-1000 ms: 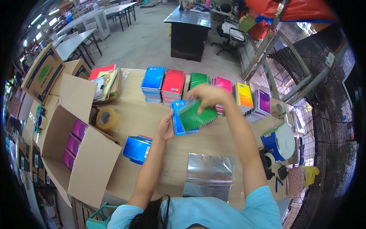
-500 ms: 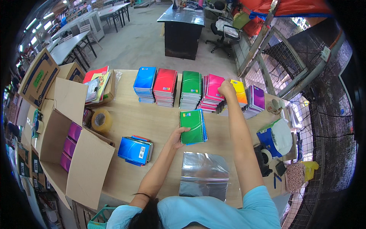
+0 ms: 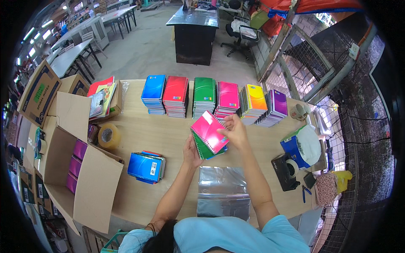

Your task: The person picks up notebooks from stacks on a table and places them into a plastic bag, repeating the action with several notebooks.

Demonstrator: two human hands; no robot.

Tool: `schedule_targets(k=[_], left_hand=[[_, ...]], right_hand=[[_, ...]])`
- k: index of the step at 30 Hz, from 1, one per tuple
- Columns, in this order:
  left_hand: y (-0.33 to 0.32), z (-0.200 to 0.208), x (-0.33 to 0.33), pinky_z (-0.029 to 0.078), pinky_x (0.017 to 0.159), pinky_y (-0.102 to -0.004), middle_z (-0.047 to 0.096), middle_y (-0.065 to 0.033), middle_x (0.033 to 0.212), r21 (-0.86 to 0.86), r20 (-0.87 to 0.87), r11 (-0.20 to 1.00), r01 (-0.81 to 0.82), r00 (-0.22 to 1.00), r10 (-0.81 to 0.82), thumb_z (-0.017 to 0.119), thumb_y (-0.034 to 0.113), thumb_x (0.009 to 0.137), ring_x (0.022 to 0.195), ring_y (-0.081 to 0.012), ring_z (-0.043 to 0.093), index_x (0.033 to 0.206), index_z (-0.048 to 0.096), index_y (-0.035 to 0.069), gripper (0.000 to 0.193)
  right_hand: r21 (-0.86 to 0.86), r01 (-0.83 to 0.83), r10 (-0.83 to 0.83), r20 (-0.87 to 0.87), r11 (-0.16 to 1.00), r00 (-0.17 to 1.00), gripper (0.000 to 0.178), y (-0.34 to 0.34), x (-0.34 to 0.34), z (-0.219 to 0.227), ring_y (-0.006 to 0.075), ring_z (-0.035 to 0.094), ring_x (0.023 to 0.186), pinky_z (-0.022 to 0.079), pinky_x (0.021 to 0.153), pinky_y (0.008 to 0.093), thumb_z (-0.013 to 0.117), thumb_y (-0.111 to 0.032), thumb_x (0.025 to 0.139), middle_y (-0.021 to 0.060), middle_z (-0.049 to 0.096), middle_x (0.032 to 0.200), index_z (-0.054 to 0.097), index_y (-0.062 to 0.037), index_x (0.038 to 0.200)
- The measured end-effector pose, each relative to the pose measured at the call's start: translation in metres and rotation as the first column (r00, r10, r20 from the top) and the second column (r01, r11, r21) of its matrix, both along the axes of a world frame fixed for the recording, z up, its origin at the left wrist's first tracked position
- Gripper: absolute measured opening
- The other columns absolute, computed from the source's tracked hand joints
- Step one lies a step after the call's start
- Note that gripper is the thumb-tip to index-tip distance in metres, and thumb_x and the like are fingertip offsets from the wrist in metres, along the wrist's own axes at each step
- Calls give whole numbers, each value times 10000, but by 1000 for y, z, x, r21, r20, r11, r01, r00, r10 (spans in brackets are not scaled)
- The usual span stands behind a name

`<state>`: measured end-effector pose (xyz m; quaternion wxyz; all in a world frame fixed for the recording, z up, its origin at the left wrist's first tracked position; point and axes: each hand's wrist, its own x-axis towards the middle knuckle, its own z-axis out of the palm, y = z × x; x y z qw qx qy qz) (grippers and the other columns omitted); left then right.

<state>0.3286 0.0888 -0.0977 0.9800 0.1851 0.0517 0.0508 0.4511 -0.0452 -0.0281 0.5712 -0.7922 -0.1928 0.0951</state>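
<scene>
1. Step in hand: I judge it to be gathering notebooks of different colours into one set.
2. Right hand (image 3: 236, 131), one: its grip pinches one pink notebook (image 3: 209, 131) by the right edge, tilted over the surface (image 3: 177, 130).
3. Left hand (image 3: 193, 154), one: its grip clasps one green notebook (image 3: 201, 146), partly covered by the pink. A sliver of blue (image 3: 225, 149) shows beneath; from my remote seat I cannot tell how many lie under it.
4. Next move, as I read it: calls for squaring the pink onto the green, left hand steady.
5. Stacks along the far edge, six: one blue (image 3: 153, 86), one red (image 3: 176, 88), one green (image 3: 204, 89), one pink (image 3: 228, 95), one yellow (image 3: 255, 97), one purple (image 3: 278, 103).
6. Small pile (image 3: 145, 166), one: blue on top, a red edge behind, at left; I cannot count its notebooks.
7. Clear plastic bag (image 3: 223, 181), at least one: flat, near the person's body.
8. Open cardboard box (image 3: 99, 185), one: three purple covers (image 3: 76, 164) visible inside.
9. Tape roll (image 3: 115, 138), yellowish, one: beside the box.
</scene>
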Motion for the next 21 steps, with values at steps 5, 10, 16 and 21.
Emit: schedule_targets(k=[5,10,16,21], left_hand=[[6,1,-3,262,1113,-494,433,-156,1402,-176,132,928,329,942,-309,424,667,871,1297,-309,410,1418,322,44,836],[-11,-19,-12,455,985,-451,537,-187,1265,136,-96,883,449,893,-439,609,302,858,1135,-296,567,1315,417,-19,591],[-20,-23,2,538,848,-418,638,-144,1024,-77,-263,931,356,894,-363,646,117,776,922,-250,648,1114,547,-10,375],[-15,-19,24,546,821,-392,645,-113,972,61,-291,938,340,905,-310,644,116,777,885,-227,651,1059,565,2,314]], right_hand=[[-375,-711,743,-79,595,664,371,0,42,72,168,616,782,505,727,303,796,-35,605,49,610,832,603,-28,922],[-586,-634,855,234,504,463,403,30,13,45,279,588,962,467,850,382,797,-92,592,85,611,930,642,-78,964],[-663,476,149,659,578,737,478,-31,115,39,293,577,1021,471,874,427,812,-209,648,214,589,1020,605,48,994],[-777,321,173,476,542,862,438,-52,149,23,380,637,873,519,753,458,751,-206,724,219,654,830,595,51,1043]])
